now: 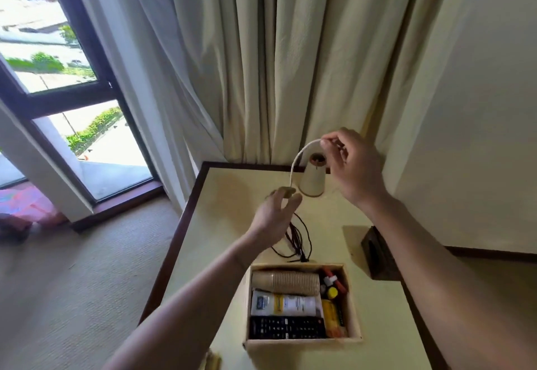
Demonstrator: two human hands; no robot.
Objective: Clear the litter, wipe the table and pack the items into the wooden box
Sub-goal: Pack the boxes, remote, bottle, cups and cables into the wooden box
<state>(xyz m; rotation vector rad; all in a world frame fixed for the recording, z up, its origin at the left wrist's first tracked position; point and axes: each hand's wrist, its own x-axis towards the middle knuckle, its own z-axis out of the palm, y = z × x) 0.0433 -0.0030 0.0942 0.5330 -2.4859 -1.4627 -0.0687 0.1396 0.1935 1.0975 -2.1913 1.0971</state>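
Beige cord (pixel 294 166) arches upright, ends pinched by L hand (pixel 276 212) & R hand (pixel 354 166).

One pale cord (pixel 294 166), one light wooden box (pixel 302 344), one brown paper-cup stack (pixel 286 282), one white tube (pixel 286 304), one black remote (pixel 286 327), perhaps three small bottles (pixel 332 314).

Arms outstretched, the right hand (pixel 354 166) pinches a pale cord (pixel 296 163) high, the left hand (pixel 276 211) its lower end.

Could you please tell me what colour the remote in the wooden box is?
Black; the remote shows best in the head view.
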